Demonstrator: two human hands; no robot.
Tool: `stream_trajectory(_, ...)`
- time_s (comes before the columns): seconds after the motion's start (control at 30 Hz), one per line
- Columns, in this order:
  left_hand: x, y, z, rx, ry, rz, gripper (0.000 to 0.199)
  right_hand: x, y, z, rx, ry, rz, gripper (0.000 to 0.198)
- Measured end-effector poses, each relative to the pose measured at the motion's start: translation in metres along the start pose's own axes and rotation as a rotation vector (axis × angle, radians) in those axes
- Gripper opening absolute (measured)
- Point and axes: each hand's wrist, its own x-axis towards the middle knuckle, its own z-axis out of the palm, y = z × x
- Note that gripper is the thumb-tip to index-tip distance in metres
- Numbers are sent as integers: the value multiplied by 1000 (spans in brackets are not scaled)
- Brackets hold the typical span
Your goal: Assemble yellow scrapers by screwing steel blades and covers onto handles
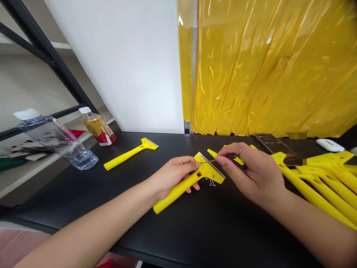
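Observation:
My left hand (178, 172) grips a yellow scraper (178, 191) by its neck, the bladed head tilted up to the right. In my right hand (248, 169) is a screwdriver (229, 155) with a dark handle. Its thin shaft reaches left to the scraper's head, close to my left fingertips; the tip itself is hidden. Several small screws (212, 183) lie on the black table just beyond the scraper head. Behind the screwdriver lies a flat yellow plate (212, 153), partly covered by my right hand. Another yellow scraper (125, 157) rests farther left, with a blade along its head.
Several yellow scraper handles (320, 186) are piled at the right. A phone (272, 143) and a white case (330, 145) lie behind them. At the left stand a clear bottle (60, 139) and a drink bottle (97, 126). A yellow plastic curtain (264, 67) hangs behind the table (212, 230).

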Motion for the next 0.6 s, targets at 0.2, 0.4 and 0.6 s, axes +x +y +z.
stream_trajectory(0.2,-1,4,-1,-12,70,56,27,2,-1,-12,136,216,2,6)
stream_trajectory(0.4,3,10,-13,-29,214,178,18,9,13,-3,-71,-236,225,8)
stream_trajectory(0.6,3,14,-13,-51,330,250,18,-1,19,18,-132,-626,254,13)
